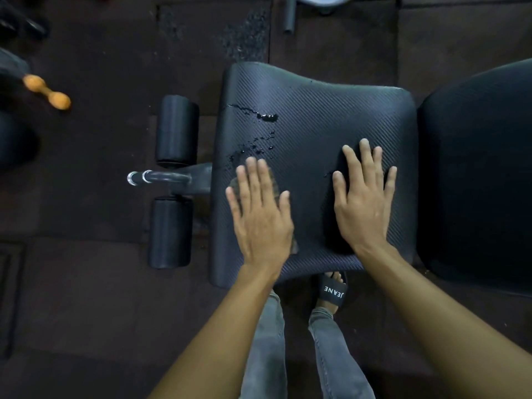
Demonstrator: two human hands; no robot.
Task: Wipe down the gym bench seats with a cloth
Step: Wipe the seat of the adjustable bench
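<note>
Landmark: the dark ribbed, padded bench seat (316, 116), seen from above, set on a dark rubber tile floor (86, 283).

Left hand (260, 214): flat, palm down, fingers spread wide, pressing on the seat's near-left part. Under it lies a grey-brown cloth (275, 184), mostly hidden; edges show between the fingers and by the heel of the palm. The hand pins the cloth rather than gripping it.

Right hand (364, 197): flat, palm down, fingers splayed, resting bare on the seat's right-centre. Nothing under it that I can see.

Clear liquid droplets and a thin trail (259, 131) sit on the seat just beyond the left hand's fingertips, toward the seat's far-left edge.

Left of the seat: two black cylindrical foam rollers (175, 131) on a steel bar with a chromed end (149, 177).

Right of the seat, just beside it: a second black padded cushion (483, 168).

Below the seat's near edge: grey jeans (270, 355) and a foot in a black slide sandal with white lettering (334, 292).

Far left of the seat, on the floor: a small orange dumbbell (47, 92).
</note>
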